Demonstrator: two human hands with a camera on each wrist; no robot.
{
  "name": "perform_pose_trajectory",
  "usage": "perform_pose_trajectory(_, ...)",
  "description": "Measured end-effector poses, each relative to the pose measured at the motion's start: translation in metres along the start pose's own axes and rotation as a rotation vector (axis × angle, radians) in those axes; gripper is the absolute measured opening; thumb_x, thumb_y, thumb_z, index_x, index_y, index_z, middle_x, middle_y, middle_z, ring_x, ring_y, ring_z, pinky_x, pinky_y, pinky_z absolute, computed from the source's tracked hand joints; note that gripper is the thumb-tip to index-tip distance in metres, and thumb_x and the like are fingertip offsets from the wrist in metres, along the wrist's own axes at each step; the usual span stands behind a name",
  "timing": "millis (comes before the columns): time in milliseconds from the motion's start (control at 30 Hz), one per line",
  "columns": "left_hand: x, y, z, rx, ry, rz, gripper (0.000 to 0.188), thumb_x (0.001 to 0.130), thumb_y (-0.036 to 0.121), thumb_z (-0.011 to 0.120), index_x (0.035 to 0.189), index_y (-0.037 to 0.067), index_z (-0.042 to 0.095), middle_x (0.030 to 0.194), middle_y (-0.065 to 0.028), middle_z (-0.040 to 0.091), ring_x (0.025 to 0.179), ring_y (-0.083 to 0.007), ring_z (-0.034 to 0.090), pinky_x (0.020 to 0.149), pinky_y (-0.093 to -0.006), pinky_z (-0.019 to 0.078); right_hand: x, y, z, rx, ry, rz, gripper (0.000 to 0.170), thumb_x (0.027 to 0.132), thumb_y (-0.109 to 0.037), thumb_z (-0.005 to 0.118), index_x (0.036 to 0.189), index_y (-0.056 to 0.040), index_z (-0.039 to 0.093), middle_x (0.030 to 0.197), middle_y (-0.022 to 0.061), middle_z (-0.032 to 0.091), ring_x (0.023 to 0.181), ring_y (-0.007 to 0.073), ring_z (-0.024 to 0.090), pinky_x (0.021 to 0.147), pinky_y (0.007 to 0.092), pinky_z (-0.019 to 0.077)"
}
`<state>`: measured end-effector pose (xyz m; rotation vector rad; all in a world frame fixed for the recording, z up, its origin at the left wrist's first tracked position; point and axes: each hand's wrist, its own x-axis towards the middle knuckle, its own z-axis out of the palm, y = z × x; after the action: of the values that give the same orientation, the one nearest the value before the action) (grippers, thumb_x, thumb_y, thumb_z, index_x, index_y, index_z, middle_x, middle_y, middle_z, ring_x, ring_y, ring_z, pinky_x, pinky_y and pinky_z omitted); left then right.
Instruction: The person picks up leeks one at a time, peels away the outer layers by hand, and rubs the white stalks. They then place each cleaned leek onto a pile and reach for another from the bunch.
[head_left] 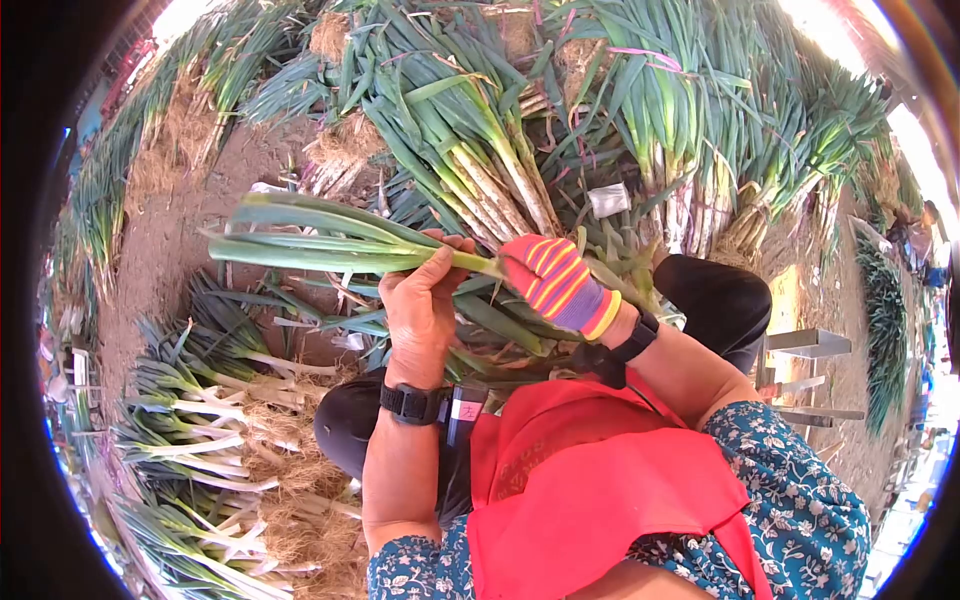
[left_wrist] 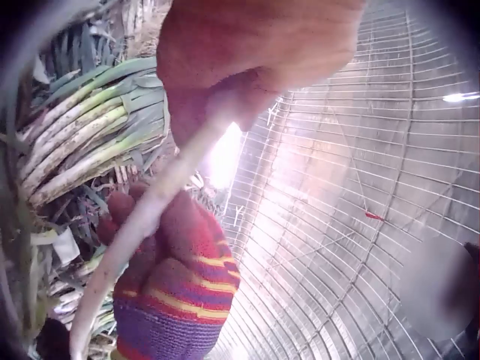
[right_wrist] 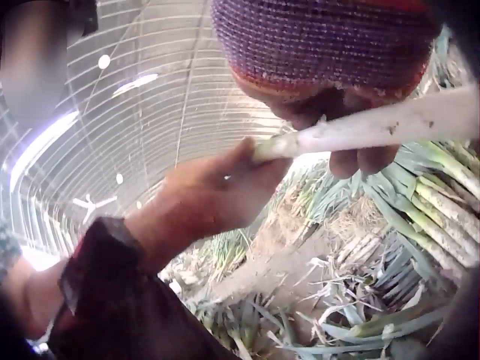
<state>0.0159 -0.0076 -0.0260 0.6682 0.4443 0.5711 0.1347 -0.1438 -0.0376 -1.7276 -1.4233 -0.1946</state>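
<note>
A single leek (head_left: 320, 248) lies across in front of the body, green leaves pointing left. My bare left hand (head_left: 418, 305) grips it where leaves meet stalk, thumb on top. My right hand (head_left: 558, 284), in a striped glove, has its fingers curled round the pale stalk. In the left wrist view the stalk (left_wrist: 139, 221) runs down from the left hand (left_wrist: 255, 60) across the gloved right hand (left_wrist: 180, 277). The right wrist view has the gloved hand (right_wrist: 330, 60) over the white stalk (right_wrist: 390, 126), with the left hand (right_wrist: 214, 196) at its greener part.
Many leeks with roots (head_left: 210, 430) lie in a pile at lower left. Large leek bundles (head_left: 470, 150) stand ahead, others (head_left: 670, 120) tied with pink string. Loose leaves (head_left: 500, 325) cover the ground below the hands. A metal stool-like object (head_left: 810, 343) is at right.
</note>
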Motion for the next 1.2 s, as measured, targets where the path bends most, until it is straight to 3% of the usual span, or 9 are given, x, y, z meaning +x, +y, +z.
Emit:
perform_pose_trajectory(133, -0.007, 0.014, 0.005, 0.025, -0.15, 0.091, 0.026, 0.079, -0.005, 0.06, 0.104, -0.003, 0.054, 0.094, -0.0177, 0.063, 0.089, -0.0304, 0.064, 0.079, -0.0384, 0.0542, -0.027, 0.034, -0.02, -0.408, -0.061, -0.15, 0.009, 0.072, -0.012, 0.061, 0.072, -0.004, 0.057, 0.066, 0.0119, 0.055, 0.063, 0.0306, 0.057, 0.052, 0.0402, 0.0452)
perform_pose_trajectory(200, -0.005, 0.018, 0.002, 0.011, -0.213, 0.123, 0.024, 0.082, -0.003, 0.057, 0.106, -0.003, 0.053, 0.099, -0.017, 0.062, 0.095, -0.0308, 0.062, 0.087, -0.041, 0.0517, -0.047, 0.045, -0.029, -0.401, -0.046, 0.311, 0.01, 0.069, -0.014, 0.061, 0.073, -0.0052, 0.057, 0.065, 0.0101, 0.054, 0.061, 0.0295, 0.057, 0.051, 0.04, 0.045)
perform_pose_trajectory(267, -0.002, 0.025, -0.006, 0.024, -0.229, 0.148, 0.024, 0.082, -0.003, 0.057, 0.106, -0.004, 0.052, 0.099, -0.0173, 0.061, 0.097, -0.0303, 0.061, 0.088, -0.0404, 0.0514, -0.069, 0.064, -0.055, -0.557, -0.139, 0.204, 0.012, 0.072, -0.015, 0.06, 0.081, -0.0074, 0.058, 0.067, 0.0113, 0.057, 0.063, 0.0305, 0.058, 0.053, 0.041, 0.0454)
perform_pose_trajectory(400, -0.004, 0.044, -0.008, 0.116, -0.102, 0.264, 0.02, 0.081, -0.004, 0.059, 0.101, -0.005, 0.055, 0.098, -0.0179, 0.063, 0.093, -0.0285, 0.063, 0.084, -0.0379, 0.0536, -0.15, 0.133, -0.106, -0.737, -0.782, 0.786, 0.02, 0.078, -0.014, 0.054, 0.097, -0.0079, 0.055, 0.085, 0.0158, 0.064, 0.081, 0.0334, 0.062, 0.063, 0.0418, 0.049)
perform_pose_trajectory(667, -0.003, 0.009, 0.007, -0.06, -0.327, 0.057, 0.021, 0.082, 0.003, 0.061, 0.102, 0.0, 0.055, 0.103, -0.017, 0.061, 0.098, -0.032, 0.061, 0.093, -0.0469, 0.0474, -0.033, 0.007, -0.065, 0.05, -0.364, 0.132, 0.034, 0.077, -0.026, 0.067, 0.101, -0.002, 0.061, 0.081, 0.0168, 0.062, 0.073, 0.0311, 0.06, 0.063, 0.0378, 0.047)
perform_pose_trajectory(767, -0.01, 0.004, 0.009, -0.131, -0.238, 0.076, 0.031, 0.087, 0.028, 0.061, 0.104, 0.003, 0.054, 0.095, -0.0139, 0.06, 0.089, -0.0281, 0.06, 0.088, -0.047, 0.0485, -0.029, -0.012, -0.042, 0.298, -0.528, 0.589, 0.032, 0.075, -0.026, 0.068, 0.094, -0.0006, 0.063, 0.072, 0.0176, 0.061, 0.065, 0.0276, 0.059, 0.061, 0.0347, 0.0455)
perform_pose_trajectory(1000, -0.033, -0.022, 0.035, 0.098, 0.043, 0.204, 0.035, 0.09, 0.039, 0.056, 0.095, 0.006, 0.047, 0.056, -0.0033, 0.048, 0.039, -0.0129, 0.041, 0.042, -0.0282, 0.039, -0.043, -0.047, -0.005, 0.745, -0.502, 0.705, 0.024, 0.075, -0.019, 0.065, 0.089, 0.0007, 0.06, 0.066, 0.0118, 0.058, 0.058, 0.0168, 0.054, 0.055, 0.032, 0.0428)
perform_pose_trajectory(1100, -0.039, -0.03, 0.054, 0.311, 0.071, 0.288, 0.031, 0.092, 0.034, 0.052, 0.095, 0.004, 0.049, 0.059, -0.0047, 0.054, 0.043, -0.0138, 0.046, 0.046, -0.0283, 0.0435, -0.033, -0.019, 0.044, 0.778, -0.098, 0.212, 0.024, 0.075, -0.016, 0.065, 0.093, -0.0005, 0.059, 0.072, 0.0133, 0.06, 0.064, 0.0223, 0.058, 0.058, 0.0338, 0.0448)
perform_pose_trajectory(1200, -0.052, -0.057, 0.059, 0.529, -0.167, 0.335, 0.035, 0.095, 0.023, 0.048, 0.119, -0.002, 0.046, 0.105, -0.014, 0.06, 0.09, -0.0183, 0.059, 0.083, -0.0284, 0.0467, -0.031, -0.021, -0.023, 0.566, -0.216, 0.094, 0.028, 0.078, -0.012, 0.063, 0.105, -0.0014, 0.059, 0.09, 0.0112, 0.065, 0.088, 0.024, 0.063, 0.075, 0.0344, 0.0504)
